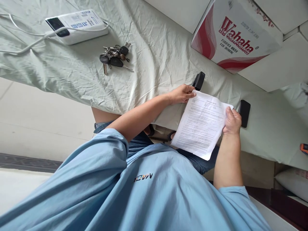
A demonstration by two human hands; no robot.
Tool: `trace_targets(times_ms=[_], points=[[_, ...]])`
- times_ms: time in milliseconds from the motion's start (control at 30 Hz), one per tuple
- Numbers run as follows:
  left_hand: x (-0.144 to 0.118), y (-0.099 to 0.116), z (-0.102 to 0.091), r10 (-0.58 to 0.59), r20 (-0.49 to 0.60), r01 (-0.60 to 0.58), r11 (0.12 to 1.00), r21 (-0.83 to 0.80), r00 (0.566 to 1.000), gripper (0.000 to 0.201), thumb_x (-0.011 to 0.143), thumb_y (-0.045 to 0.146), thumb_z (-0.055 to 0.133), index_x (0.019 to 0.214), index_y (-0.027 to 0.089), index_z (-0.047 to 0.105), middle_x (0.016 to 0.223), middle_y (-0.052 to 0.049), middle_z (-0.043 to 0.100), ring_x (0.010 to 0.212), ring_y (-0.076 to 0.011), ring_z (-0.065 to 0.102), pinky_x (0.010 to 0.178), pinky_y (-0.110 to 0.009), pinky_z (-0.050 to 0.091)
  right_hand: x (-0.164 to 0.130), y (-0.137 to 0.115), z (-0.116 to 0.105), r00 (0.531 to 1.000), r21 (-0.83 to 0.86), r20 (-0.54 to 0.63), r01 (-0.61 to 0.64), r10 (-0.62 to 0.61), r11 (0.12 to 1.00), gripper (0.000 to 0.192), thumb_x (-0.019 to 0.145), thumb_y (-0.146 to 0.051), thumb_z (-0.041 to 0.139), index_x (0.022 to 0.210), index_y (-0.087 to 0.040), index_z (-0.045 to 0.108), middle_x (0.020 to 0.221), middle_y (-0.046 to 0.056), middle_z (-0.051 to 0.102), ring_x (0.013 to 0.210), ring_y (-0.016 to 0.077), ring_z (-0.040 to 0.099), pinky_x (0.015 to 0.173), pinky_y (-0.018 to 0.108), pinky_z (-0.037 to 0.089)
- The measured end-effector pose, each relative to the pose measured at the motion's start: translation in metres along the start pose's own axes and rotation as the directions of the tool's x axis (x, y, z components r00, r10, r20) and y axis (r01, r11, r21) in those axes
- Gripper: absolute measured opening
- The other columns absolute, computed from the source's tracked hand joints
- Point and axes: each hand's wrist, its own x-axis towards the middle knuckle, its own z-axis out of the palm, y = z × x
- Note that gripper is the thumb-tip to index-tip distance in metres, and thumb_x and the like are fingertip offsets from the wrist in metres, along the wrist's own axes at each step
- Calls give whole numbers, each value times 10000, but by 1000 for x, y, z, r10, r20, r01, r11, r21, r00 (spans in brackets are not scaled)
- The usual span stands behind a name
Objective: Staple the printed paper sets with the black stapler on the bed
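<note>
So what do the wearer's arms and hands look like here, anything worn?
Left hand and right hand are both bare: no gloves, and no watch, ring or band shows. The forearms are uncovered. The light blue short sleeves belong to a loose T-shirt with small dark lettering on the chest.

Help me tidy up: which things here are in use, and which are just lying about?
In use: printed sheet, held by left hand and right hand.

Lying about: keys, power strip, black stapler, phone, Wahaha box.
</note>
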Motion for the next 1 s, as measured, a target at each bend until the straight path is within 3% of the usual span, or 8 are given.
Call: trace_targets(times_ms=[133,233,467,633,767,867,1000], points=[[1,-3,0,-2,13,2,999,44,1000,374,1158,187,716,822,207,554,757,36,478,626,-77,442,633,-257,378,2,10,2,998,12,24,-67,66,998,588,688,-752,1014,928,-266,784,891,12,768,808,214,711,786,408,657],[3,-7,-2,-4,38,1,996,86,999,360,1151,201,708,822,214,562,747,28,483,632,-93,443,629,-269,376,7,20,4,999,-27,-10,-31,30,999,612,681,-795,993,874,-277,730,847,0,705,776,205,657,801,414,622],[5,-12,-5,-12,76,7,997,73,997,351,1140,213,679,835,238,509,750,39,446,628,-98,429,620,-271,377,20,28,11,993,-182,-54,98,-109,978,631,830,-886,795,878,-273,651,801,-13,592,729,192,536,731,374,490],[4,-8,-3,25,20,-28,992,125,999,374,1149,141,639,826,238,478,743,56,444,621,-83,433,646,-263,392,23,27,18,976,-511,25,199,-218,836,572,989,-824,576,885,-263,630,760,-11,564,752,203,518,752,376,438],[3,-3,-1,8,-5,-7,984,177,1000,195,1143,115,613,970,202,622,761,46,531,635,-94,481,656,-260,408,18,26,23,967,-636,22,209,-253,743,497,1054,-735,499,887,-277,593,766,4,581,777,226,529,790,390,432],[3,-1,1,15,-73,1,978,208,997,112,1132,112,608,1109,192,683,768,46,579,641,-105,517,668,-262,426,13,24,24,963,-618,31,228,-266,753,490,1045,-731,498,875,-281,593,766,5,593,775,228,540,791,388,437],[7,-3,3,20,-181,32,959,283,983,158,1087,85,583,1048,199,685,703,53,587,630,-119,555,687,-266,451,12,21,23,963,-540,26,241,-270,806,508,1036,-748,550,864,-276,623,754,-8,601,769,219,553,787,380,459]])
